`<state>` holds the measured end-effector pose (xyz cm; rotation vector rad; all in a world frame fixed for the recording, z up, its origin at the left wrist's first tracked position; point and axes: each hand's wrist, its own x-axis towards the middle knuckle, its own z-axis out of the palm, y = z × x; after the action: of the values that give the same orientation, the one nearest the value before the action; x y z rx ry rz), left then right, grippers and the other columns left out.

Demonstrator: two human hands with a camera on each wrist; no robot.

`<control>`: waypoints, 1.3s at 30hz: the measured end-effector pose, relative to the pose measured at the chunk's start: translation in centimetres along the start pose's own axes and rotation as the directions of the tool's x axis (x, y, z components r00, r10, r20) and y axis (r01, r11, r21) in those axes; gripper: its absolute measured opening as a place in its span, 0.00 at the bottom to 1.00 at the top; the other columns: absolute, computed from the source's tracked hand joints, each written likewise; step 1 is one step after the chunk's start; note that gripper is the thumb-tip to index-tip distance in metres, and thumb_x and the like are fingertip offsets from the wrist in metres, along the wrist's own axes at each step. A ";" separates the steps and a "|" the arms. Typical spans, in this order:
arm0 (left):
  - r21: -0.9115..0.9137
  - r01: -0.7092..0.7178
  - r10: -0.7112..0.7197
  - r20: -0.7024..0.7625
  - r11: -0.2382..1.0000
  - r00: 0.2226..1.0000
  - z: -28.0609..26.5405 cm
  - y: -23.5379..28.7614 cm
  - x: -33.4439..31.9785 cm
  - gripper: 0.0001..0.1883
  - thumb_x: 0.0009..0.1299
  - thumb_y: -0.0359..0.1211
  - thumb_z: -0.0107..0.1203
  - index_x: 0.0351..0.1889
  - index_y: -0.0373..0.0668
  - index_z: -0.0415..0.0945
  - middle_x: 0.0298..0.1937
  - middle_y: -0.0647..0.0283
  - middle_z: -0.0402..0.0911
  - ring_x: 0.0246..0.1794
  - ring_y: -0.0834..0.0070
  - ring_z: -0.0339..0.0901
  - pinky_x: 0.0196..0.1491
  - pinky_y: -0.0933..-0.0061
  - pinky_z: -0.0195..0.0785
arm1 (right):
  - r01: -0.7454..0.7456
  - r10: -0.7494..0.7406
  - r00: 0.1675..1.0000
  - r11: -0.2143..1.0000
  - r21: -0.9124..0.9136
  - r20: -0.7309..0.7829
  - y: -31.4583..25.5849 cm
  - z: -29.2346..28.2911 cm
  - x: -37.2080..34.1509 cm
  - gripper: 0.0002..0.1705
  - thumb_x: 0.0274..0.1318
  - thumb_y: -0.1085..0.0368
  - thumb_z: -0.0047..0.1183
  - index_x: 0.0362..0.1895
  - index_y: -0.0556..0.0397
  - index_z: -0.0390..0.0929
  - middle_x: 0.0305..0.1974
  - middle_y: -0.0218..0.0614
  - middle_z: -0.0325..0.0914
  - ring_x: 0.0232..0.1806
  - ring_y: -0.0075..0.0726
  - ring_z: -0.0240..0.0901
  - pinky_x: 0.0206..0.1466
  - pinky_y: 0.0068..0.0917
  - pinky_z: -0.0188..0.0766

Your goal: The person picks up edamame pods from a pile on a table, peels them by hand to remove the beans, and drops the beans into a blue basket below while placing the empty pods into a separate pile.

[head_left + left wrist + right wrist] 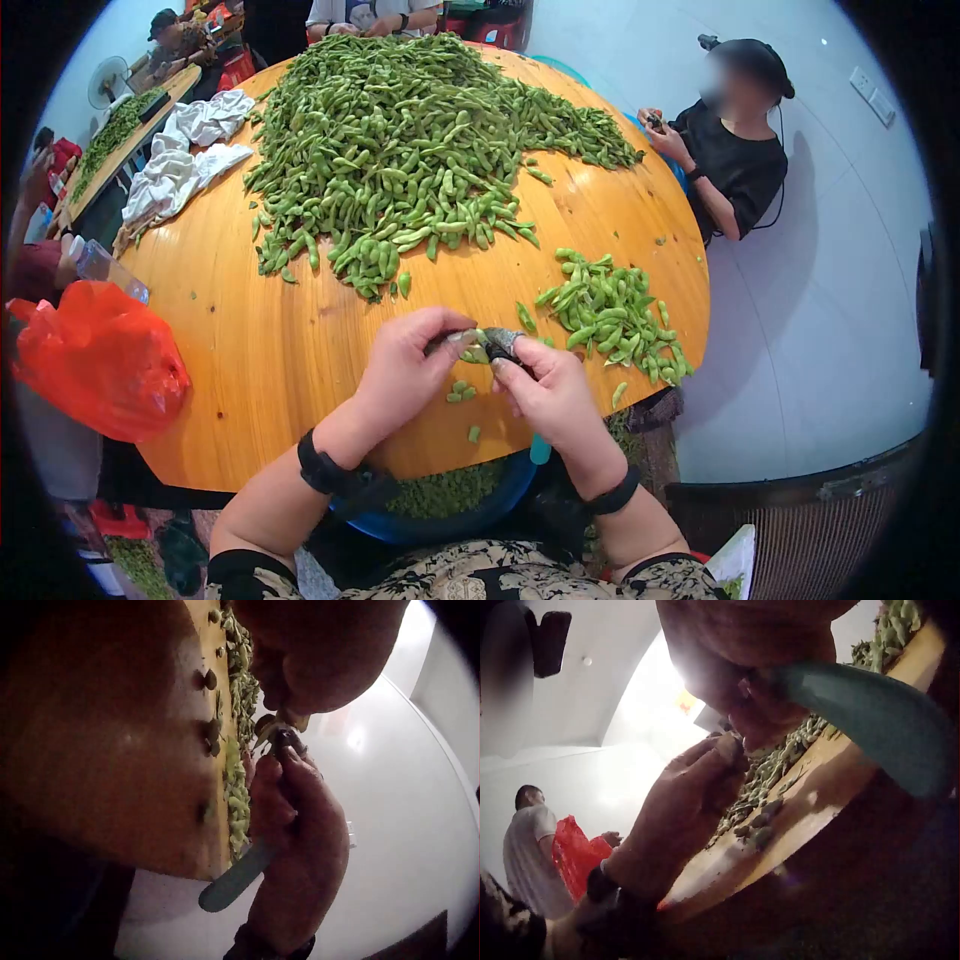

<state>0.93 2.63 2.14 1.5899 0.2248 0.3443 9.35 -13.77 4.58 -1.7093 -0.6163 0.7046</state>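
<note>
Over the table's near edge, my left hand [405,360] pinches a green edamame pod [474,352] between thumb and fingers. My right hand [550,385] meets it from the other side, its thumb and finger at the pod, with dark grey material around the fingertips. From the right palm sticks out the rounded end of a teal-handled tool [862,712]; its working end is hidden. A few shelled beans [461,391] lie on the wood below the hands. Beside the right hand is a small heap of pods [615,315].
A large pile of pods [400,150] covers the far part of the round wooden table [250,380]. A red plastic bag [100,360] and white cloths [175,170] lie at left. Below the near edge, a blue basin [400,530] holds green beans. A person [735,150] sits at right.
</note>
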 end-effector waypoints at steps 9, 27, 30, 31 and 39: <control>0.457 -0.315 0.268 0.166 0.832 0.949 -0.3 0.0 -0.2 0.10 0.66 0.25 0.54 0.45 0.35 0.74 0.37 0.60 0.79 0.37 0.76 0.77 0.40 0.75 0.70 | 0.065 -0.065 0.995 0.998 0.010 0.069 -0.4 0.0 -0.5 0.09 0.60 0.72 0.47 0.42 0.59 0.77 0.24 0.25 0.72 0.22 0.15 0.64 0.25 0.18 0.62; 0.016 0.020 -0.023 0.186 1.000 0.982 -0.4 -0.2 0.1 0.08 0.71 0.29 0.42 0.43 0.40 0.71 0.32 0.74 0.70 0.30 0.88 0.65 0.33 0.85 0.61 | -0.165 0.082 0.960 0.938 0.304 0.267 -0.7 -1.1 -0.2 0.07 0.63 0.66 0.48 0.40 0.54 0.76 0.28 0.23 0.75 0.21 0.12 0.66 0.20 0.11 0.55; 0.023 0.072 -0.075 0.152 0.997 0.985 -0.4 -0.5 0.2 0.08 0.70 0.28 0.41 0.44 0.40 0.70 0.34 0.73 0.70 0.32 0.88 0.65 0.35 0.85 0.61 | 0.017 -0.028 0.989 0.997 0.077 0.148 -0.1 -0.4 -0.2 0.07 0.59 0.66 0.51 0.39 0.56 0.75 0.26 0.27 0.74 0.21 0.19 0.68 0.22 0.18 0.60; -0.013 0.083 -0.080 0.138 0.996 0.987 -0.3 -0.2 0.2 0.09 0.70 0.27 0.41 0.45 0.40 0.69 0.34 0.73 0.70 0.32 0.87 0.65 0.35 0.85 0.62 | 0.192 -0.185 0.981 0.966 -0.176 0.054 0.0 0.0 -0.2 0.08 0.57 0.66 0.53 0.39 0.57 0.74 0.24 0.32 0.73 0.21 0.25 0.69 0.24 0.24 0.63; 0.111 -0.071 0.051 0.175 0.991 0.983 -0.1 -0.5 -0.1 0.14 0.70 0.26 0.37 0.52 0.40 0.67 0.36 0.69 0.70 0.35 0.85 0.66 0.39 0.81 0.64 | 0.342 -0.398 0.917 0.729 -0.593 0.038 -1.2 0.8 -0.4 0.08 0.51 0.67 0.55 0.30 0.57 0.69 0.25 0.47 0.72 0.29 0.56 0.72 0.29 0.43 0.68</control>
<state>0.84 2.71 1.65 1.7343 0.0642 0.2427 8.41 -13.26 5.60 -2.0775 -1.1665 0.1332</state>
